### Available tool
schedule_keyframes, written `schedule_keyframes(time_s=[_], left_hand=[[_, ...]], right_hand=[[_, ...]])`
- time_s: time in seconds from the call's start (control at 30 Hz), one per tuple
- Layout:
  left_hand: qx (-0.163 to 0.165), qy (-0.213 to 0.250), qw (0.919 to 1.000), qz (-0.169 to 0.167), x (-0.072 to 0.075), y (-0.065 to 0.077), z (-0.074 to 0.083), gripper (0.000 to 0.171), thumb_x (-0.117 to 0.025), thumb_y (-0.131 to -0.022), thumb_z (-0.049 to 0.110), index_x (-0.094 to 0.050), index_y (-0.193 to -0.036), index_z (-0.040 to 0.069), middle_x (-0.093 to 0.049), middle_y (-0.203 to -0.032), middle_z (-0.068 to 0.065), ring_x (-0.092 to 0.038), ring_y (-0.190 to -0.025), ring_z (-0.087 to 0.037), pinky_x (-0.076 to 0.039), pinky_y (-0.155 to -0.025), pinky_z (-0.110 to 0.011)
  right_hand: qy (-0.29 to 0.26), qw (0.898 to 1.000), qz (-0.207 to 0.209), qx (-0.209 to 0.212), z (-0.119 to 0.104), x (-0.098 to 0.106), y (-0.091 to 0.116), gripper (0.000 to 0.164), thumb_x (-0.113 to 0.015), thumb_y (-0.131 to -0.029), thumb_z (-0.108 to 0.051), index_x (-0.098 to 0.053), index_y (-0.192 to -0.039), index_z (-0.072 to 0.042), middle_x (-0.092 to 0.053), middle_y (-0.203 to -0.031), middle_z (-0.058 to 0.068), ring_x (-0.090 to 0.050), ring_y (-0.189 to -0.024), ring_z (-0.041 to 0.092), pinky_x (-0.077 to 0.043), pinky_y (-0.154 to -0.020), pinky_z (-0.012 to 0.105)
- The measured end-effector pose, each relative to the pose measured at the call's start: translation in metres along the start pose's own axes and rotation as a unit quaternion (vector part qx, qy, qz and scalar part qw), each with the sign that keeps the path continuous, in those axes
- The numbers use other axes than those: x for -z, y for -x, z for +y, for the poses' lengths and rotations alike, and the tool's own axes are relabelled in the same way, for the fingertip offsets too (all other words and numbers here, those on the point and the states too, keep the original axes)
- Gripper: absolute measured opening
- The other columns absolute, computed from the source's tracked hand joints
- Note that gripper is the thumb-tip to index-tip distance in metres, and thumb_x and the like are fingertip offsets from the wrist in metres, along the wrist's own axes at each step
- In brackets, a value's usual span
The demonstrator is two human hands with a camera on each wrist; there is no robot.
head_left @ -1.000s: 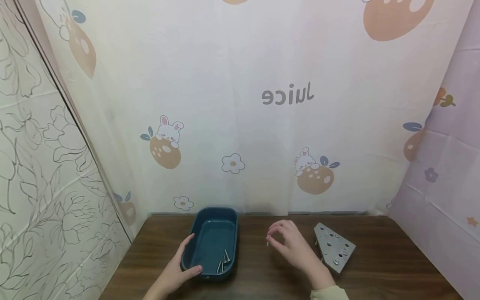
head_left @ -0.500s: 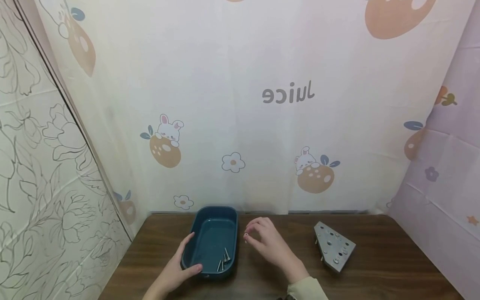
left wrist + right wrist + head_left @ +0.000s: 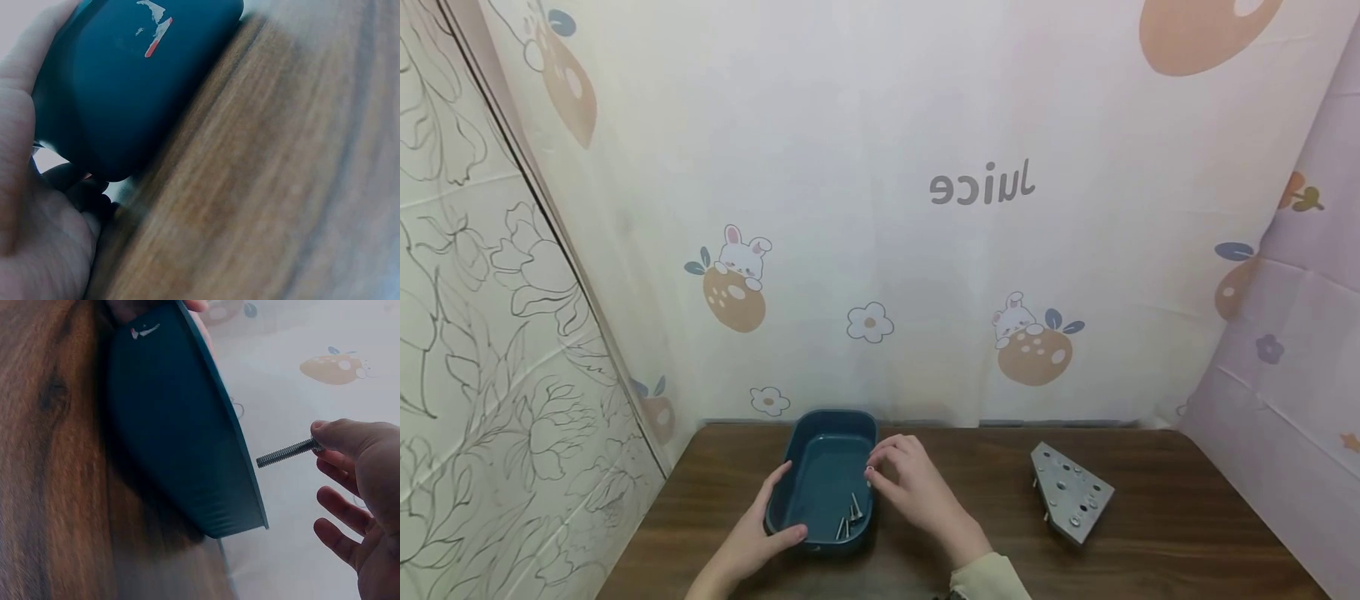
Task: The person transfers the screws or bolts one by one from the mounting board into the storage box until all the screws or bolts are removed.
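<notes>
My left hand holds a dark blue tray by its near left corner, the thumb lying over the rim. In the left wrist view the palm sits close against the tray's outer wall. Several silver bolts lie inside, at the near right corner. Just off the tray's right rim, my right hand pinches one threaded bolt by its end between thumb and index finger. The right wrist view shows that bolt's free end pointing towards the tray wall, apart from it, with the other fingers loosely bent.
On the brown wooden table, to the right, lies a grey metal block with holes and several bolts in it. A printed curtain hangs behind the table's back edge, and more curtains stand at both sides.
My right hand has moved left with the bolt, from near the metal block to the tray's right rim. The left hand and the tray have stayed in place.
</notes>
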State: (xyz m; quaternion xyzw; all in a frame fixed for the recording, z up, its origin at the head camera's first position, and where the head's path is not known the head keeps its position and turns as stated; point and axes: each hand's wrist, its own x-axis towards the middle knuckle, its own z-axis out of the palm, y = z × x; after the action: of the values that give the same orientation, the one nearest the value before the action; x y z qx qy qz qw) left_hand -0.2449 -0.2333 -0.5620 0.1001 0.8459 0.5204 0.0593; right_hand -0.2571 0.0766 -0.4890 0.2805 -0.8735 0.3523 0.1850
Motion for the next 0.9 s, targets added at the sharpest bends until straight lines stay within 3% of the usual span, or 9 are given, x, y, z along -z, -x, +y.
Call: schedule_keyframes(time_s=[0.37, 0.9], left_hand=[[0.002, 0.005, 1.0, -0.006, 0.0, 0.0, 0.002, 0.088, -0.075, -0.09, 0.035, -0.021, -0.159, 0.038, -0.027, -0.161, -0.018, -0.043, -0.132, -0.04, -0.042, -0.098, -0.066], [0.005, 0.023, 0.9996, -0.017, 0.001, -0.001, 0.001, 0.085, -0.073, -0.092, 0.031, -0.019, -0.158, 0.041, -0.025, -0.162, -0.018, -0.04, -0.134, -0.041, -0.041, -0.099, -0.067]], right_hand=[[-0.008, 1.0, -0.013, 0.002, -0.008, -0.01, -0.001, 0.007, -0.075, -0.094, -0.027, -0.072, -0.097, -0.021, -0.063, -0.112, -0.008, -0.05, -0.11, 0.013, -0.05, -0.093, 0.035], [0.0, 0.999, -0.043, 0.006, -0.006, -0.032, 0.001, 0.005, -0.072, -0.095, -0.03, -0.072, -0.098, -0.026, -0.061, -0.112, -0.011, -0.051, -0.107, 0.011, -0.05, -0.091, 0.031]])
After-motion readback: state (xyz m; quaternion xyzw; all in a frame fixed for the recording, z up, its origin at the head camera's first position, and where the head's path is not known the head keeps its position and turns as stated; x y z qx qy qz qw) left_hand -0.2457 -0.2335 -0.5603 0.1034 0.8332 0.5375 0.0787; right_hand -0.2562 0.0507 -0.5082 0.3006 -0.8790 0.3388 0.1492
